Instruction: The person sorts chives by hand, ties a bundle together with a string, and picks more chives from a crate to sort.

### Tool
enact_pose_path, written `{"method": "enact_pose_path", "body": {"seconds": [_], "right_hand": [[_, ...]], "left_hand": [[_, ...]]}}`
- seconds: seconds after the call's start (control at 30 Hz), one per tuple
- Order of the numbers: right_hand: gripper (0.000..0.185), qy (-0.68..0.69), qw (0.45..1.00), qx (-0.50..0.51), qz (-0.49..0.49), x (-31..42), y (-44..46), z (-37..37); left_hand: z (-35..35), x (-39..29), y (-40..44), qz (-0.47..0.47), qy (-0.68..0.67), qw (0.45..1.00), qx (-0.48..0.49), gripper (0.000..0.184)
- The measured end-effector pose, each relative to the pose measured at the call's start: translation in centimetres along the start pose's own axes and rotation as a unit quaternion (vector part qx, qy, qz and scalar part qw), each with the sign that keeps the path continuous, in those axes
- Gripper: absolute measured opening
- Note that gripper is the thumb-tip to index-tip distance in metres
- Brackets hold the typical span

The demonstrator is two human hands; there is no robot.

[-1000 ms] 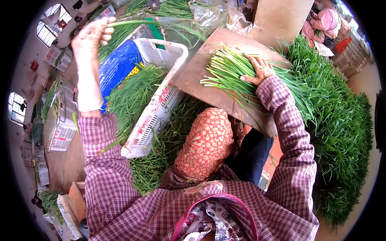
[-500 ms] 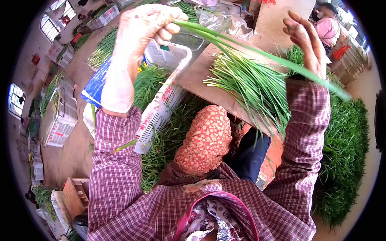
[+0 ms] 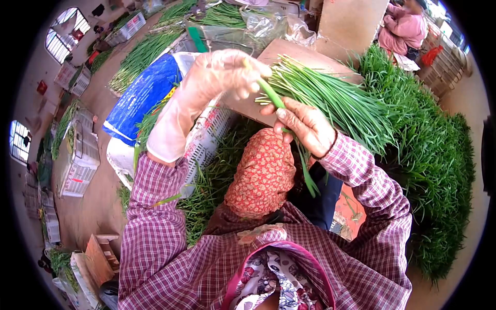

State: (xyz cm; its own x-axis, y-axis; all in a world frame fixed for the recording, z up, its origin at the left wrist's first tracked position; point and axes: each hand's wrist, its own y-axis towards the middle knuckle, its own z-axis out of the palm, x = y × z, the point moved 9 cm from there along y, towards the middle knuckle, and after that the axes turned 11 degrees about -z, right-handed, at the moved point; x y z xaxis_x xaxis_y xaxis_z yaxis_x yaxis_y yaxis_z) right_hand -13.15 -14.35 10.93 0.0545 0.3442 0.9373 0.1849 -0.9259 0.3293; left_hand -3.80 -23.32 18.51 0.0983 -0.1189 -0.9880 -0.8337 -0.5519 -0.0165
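My left hand (image 3: 219, 75), in a thin translucent glove, is closed around the pale end of a green chive stalk (image 3: 272, 94). Bare fingers of my right hand (image 3: 309, 126) pinch the same stalk a little lower, and its leaves hang down below them. Just behind both hands, a bunch of green chives (image 3: 330, 95) with pale ends lies on a brown board (image 3: 330, 67). Under my left forearm stands a white slatted crate (image 3: 209, 139) holding greens, with a blue plastic sheet (image 3: 142, 101) at its left.
A large heap of leafy greens (image 3: 429, 175) fills the right side. My knee, under red floral cloth (image 3: 261, 173), is between crate and board. Clear plastic bags (image 3: 263, 26) lie at the back. A person in pink (image 3: 405, 28) sits back right. White crates (image 3: 80, 155) stand left.
My right hand has come down and left from beside the bunch to take hold of the stalk near my left hand. My left hand has moved lower and rightward, still holding it.
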Motion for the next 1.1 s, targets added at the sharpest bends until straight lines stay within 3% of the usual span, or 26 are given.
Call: {"method": "enact_pose_path", "body": {"seconds": [0.13,0.2,0.33,0.4,0.47,0.5,0.53,0.57,0.6,0.63,0.67,0.7,0.73,0.8,0.83,0.87,1.03,1.07,1.1], "right_hand": [[0.033,0.025,0.999,-0.002,0.042,0.1,-2.3,-0.1],[0.033,-0.142,0.989,0.031,-0.032,1.2,-2.8,-0.9],[0.024,-0.235,0.971,-0.026,-0.037,2.9,-3.8,-3.4],[0.019,-0.463,0.862,-0.043,-0.201,4.8,-4.2,-4.5],[0.014,-0.575,0.800,-0.065,-0.158,6.8,-3.7,-6.3],[0.011,-0.626,0.754,-0.089,-0.178,7.1,-3.6,-7.9],[0.011,-0.633,0.744,-0.104,-0.185,7.2,-3.2,-9.7],[0.014,-0.642,0.721,-0.128,-0.225,7.2,-2.6,-11.5],[0.017,-0.674,0.707,-0.136,-0.166,5.5,-1.6,-14.6],[0.019,-0.721,0.665,-0.119,-0.155,5.1,-0.4,-16.0],[0.021,-0.758,0.632,-0.102,-0.125,4.2,1.1,-17.3],[0.022,-0.758,0.638,-0.106,-0.085,2.6,2.4,-19.1],[0.024,-0.757,0.642,-0.110,-0.047,0.5,3.8,-20.8],[0.026,-0.745,0.659,-0.103,0.002,-4.7,5.8,-23.1],[0.027,-0.714,0.690,-0.104,0.059,-6.5,6.2,-22.9],[0.027,-0.691,0.713,-0.114,0.046,-7.5,6.5,-22.0],[0.029,-0.619,0.778,-0.087,0.064,-13.1,6.8,-19.6],[0.027,-0.645,0.763,-0.047,-0.010,-15.3,7.1,-19.7],[0.026,-0.629,0.773,-0.078,-0.037,-15.7,6.6,-20.3]], "left_hand": [[2.5,2.1,-0.8,-0.008,-0.028,0.999,0.046,0.024],[2.8,3.1,-0.6,-0.037,-0.018,0.999,0.031,0.021],[3.2,4.2,-0.4,-0.082,0.013,0.997,0.008,0.015],[2.9,5.2,-0.2,-0.088,0.004,0.996,0.007,0.011],[1.7,5.6,-0.7,-0.083,0.015,0.996,-0.018,0.015],[-0.3,6.2,-1.2,-0.106,0.060,0.990,-0.077,0.017],[-2.6,6.7,-1.9,-0.125,0.106,0.977,-0.136,0.018],[-5.2,9.6,-2.0,-0.154,0.131,0.970,-0.135,0.039],[-5.9,10.7,-2.3,-0.156,0.130,0.970,-0.137,0.039],[-6.6,11.1,-2.6,-0.168,0.368,0.899,-0.169,0.053],[-7.0,11.2,-2.7,-0.170,0.583,0.771,-0.190,0.067],[-7.0,12.8,-2.2,-0.247,0.644,0.703,-0.171,0.086],[-5.6,12.9,-1.7,-0.236,0.670,0.686,-0.157,0.085],[-2.4,13.9,-0.2,-0.138,0.596,0.782,-0.116,0.079],[-0.4,13.5,0.3,-0.068,0.585,0.800,-0.113,0.078],[1.9,12.8,1.0,0.003,0.570,0.814,-0.110,0.077],[9.8,9.2,7.3,0.127,0.667,0.724,-0.119,0.104],[10.1,9.3,8.9,0.128,0.682,0.710,-0.124,0.110],[10.0,9.8,10.6,0.126,0.689,0.701,-0.136,0.113]]}}
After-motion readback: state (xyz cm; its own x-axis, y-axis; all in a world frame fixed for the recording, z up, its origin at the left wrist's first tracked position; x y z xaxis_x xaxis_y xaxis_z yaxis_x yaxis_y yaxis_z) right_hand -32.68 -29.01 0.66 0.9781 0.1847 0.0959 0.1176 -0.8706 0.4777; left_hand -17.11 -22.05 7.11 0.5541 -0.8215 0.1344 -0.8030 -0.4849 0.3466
